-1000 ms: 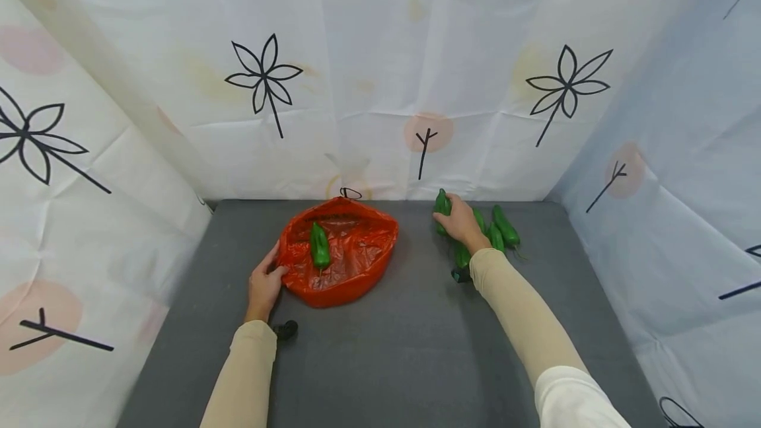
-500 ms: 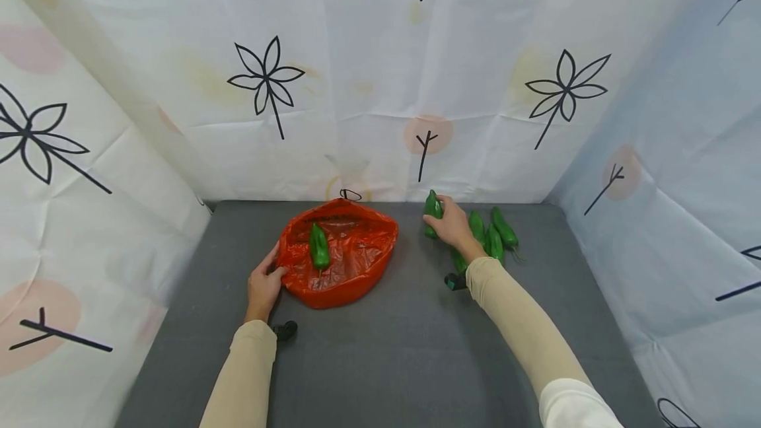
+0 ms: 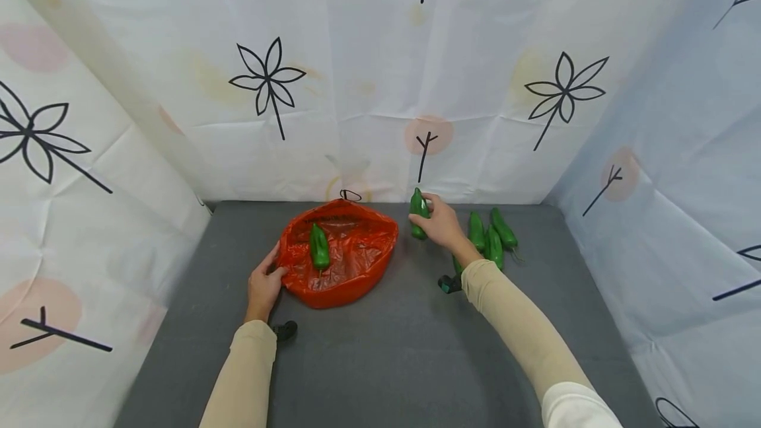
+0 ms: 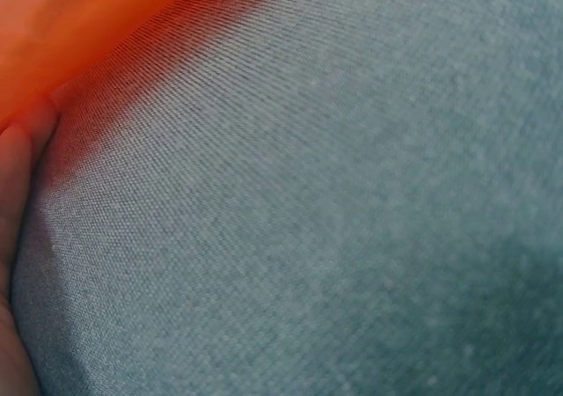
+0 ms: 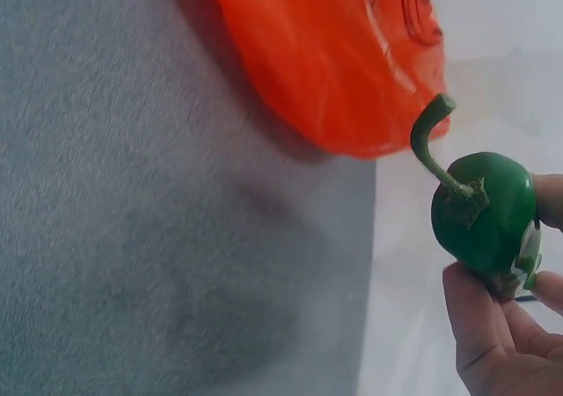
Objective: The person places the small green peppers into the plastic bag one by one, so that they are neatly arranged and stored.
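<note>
An open red plastic bag [image 3: 357, 276] lies on the grey table with its mouth spread upward. One green pepper [image 3: 320, 247] rests inside it. My left hand [image 3: 263, 289] pinches the bag's left edge between thumb and fingers; the left wrist view catches only part of that hand beside the orange-red plastic [image 4: 79, 26]. To the right of the bag, my right hand [image 3: 442, 223] grips another green pepper [image 5: 484, 211] between thumb and fingers, held above the table. Its curved stem shows clearly in the right wrist view.
Several green peppers [image 3: 493, 246] lie in a loose group at the back right, one partly hidden behind my right wrist. A white patterned cloth [image 3: 368, 84] hangs behind the table [image 3: 380, 362] and along both sides.
My right hand has lifted the pepper away from the group and carried it left, closer to the bag. The left hand, the bag and the pepper inside have stayed in place.
</note>
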{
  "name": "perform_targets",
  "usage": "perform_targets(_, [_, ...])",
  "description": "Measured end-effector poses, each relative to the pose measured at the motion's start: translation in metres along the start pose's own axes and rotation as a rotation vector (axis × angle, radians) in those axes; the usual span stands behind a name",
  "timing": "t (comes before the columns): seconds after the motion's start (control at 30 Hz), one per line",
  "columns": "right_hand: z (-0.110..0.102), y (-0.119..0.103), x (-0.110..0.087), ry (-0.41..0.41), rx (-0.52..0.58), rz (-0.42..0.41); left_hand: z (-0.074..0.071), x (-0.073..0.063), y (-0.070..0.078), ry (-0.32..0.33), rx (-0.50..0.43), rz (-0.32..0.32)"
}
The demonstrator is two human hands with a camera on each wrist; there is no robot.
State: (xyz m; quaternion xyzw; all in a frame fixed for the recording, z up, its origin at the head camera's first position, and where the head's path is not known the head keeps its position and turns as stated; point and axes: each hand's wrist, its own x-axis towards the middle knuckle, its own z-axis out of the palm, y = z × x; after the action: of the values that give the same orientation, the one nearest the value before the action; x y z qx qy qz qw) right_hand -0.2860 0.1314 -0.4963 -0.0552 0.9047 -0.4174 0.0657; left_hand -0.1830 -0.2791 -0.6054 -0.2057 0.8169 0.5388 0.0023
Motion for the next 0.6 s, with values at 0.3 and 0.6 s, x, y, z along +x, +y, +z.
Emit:
perform_targets(0.3, [0.005, -0.021, -0.002, -0.062, -0.029, -0.083, 0.001, 0.001, 0.0, 0.005, 0.006, 0.0])
perform_targets(0.6, [0.012, -0.038, -0.005, -0.079, -0.002, -0.111, 0.0, 0.0, -0.001, 0.01, 0.023, 0.006])
